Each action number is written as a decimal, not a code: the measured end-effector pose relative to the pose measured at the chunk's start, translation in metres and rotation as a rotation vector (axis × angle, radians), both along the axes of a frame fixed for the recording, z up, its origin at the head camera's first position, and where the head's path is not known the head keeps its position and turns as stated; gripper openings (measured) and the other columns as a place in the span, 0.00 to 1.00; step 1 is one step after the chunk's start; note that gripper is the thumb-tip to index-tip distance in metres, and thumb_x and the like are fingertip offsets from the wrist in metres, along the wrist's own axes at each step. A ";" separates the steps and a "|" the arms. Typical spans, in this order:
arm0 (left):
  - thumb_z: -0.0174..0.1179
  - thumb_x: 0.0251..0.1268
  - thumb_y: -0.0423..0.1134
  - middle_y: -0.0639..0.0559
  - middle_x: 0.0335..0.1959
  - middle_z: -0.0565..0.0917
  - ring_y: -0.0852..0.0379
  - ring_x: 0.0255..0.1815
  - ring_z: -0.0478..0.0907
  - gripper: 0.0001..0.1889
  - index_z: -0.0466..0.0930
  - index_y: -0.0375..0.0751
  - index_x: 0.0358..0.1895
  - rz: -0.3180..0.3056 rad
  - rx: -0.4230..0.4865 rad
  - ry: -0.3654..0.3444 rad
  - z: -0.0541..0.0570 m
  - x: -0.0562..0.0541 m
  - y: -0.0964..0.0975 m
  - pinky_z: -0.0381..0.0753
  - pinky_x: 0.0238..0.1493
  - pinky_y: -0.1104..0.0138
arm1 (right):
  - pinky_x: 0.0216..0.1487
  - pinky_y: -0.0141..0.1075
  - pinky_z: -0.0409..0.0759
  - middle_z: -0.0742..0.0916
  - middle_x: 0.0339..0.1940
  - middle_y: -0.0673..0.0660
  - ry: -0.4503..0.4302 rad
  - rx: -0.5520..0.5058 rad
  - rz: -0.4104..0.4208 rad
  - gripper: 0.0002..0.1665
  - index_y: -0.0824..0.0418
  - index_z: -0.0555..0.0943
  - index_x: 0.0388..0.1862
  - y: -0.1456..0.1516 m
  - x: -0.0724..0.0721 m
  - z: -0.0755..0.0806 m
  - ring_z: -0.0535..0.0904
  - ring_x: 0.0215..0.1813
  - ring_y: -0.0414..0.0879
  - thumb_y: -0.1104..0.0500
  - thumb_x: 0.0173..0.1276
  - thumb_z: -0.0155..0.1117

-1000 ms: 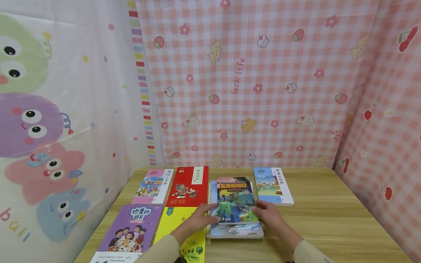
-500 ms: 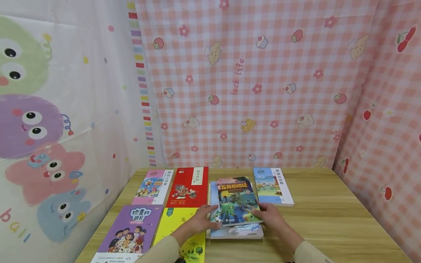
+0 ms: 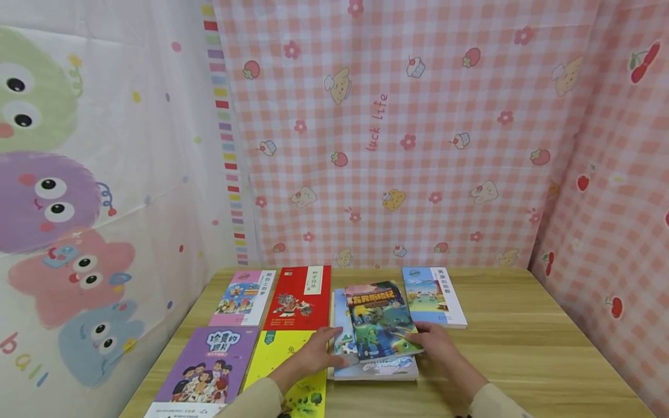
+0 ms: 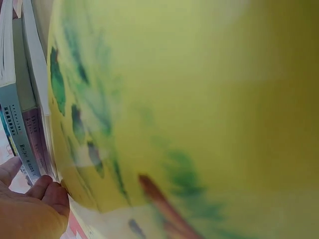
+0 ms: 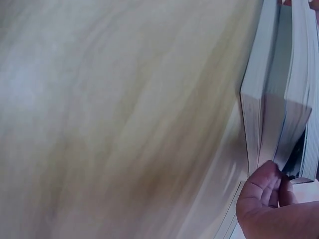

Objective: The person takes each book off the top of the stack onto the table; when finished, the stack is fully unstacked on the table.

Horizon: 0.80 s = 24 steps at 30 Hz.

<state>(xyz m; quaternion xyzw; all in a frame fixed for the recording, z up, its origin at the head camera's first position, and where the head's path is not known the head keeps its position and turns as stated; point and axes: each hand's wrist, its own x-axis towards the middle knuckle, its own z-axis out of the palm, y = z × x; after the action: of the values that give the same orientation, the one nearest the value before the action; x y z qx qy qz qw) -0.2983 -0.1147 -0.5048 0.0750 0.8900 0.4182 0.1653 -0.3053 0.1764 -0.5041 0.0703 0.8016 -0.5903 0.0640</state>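
Note:
A dinosaur-cover book (image 3: 381, 322) lies askew on top of a small stack in the head view, its lower end turned to the right. Below it shows a pale blue book (image 3: 343, 337). My right hand (image 3: 439, 345) pinches the top book's lower right edge; in the right wrist view the fingers (image 5: 264, 184) are at the page edges, where a gap opens between books. At the stack's left side is my left hand (image 3: 315, 352), thumb and forefinger spread apart. In the left wrist view its fingertips (image 4: 52, 191) are close by the spines (image 4: 25, 134).
Left of the stack lie a yellow book (image 3: 292, 377), a red book (image 3: 300, 307), a purple book (image 3: 204, 360) and a pink book (image 3: 243, 299). A blue-and-white book (image 3: 434, 296) lies behind to the right. Patterned cloths surround the wooden table (image 3: 543, 360).
The dinosaur-cover book has turned and shifted right on the stack with my right hand, uncovering more of the blue book. My left hand stays at the stack's left side.

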 end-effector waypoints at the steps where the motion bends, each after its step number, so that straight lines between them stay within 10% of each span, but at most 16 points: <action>1: 0.73 0.55 0.48 0.42 0.73 0.62 0.37 0.71 0.59 0.40 0.68 0.52 0.73 0.001 0.001 -0.002 0.000 0.000 0.000 0.62 0.65 0.35 | 0.47 0.42 0.81 0.83 0.52 0.71 0.004 -0.011 -0.006 0.31 0.81 0.69 0.64 0.002 0.000 0.000 0.82 0.41 0.49 0.65 0.66 0.65; 24: 0.73 0.55 0.48 0.43 0.73 0.63 0.38 0.70 0.60 0.41 0.67 0.53 0.73 -0.011 0.007 -0.005 0.001 0.002 0.000 0.62 0.65 0.35 | 0.40 0.43 0.86 0.83 0.54 0.71 0.023 -0.286 0.027 0.31 0.83 0.60 0.69 0.033 0.005 0.001 0.86 0.39 0.52 0.69 0.73 0.55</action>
<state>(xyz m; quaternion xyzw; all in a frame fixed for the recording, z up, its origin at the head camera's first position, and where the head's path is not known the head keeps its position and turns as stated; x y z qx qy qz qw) -0.2963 -0.1144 -0.5036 0.0795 0.8877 0.4204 0.1698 -0.2998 0.2094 -0.5034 0.0429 0.7110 -0.6982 0.0723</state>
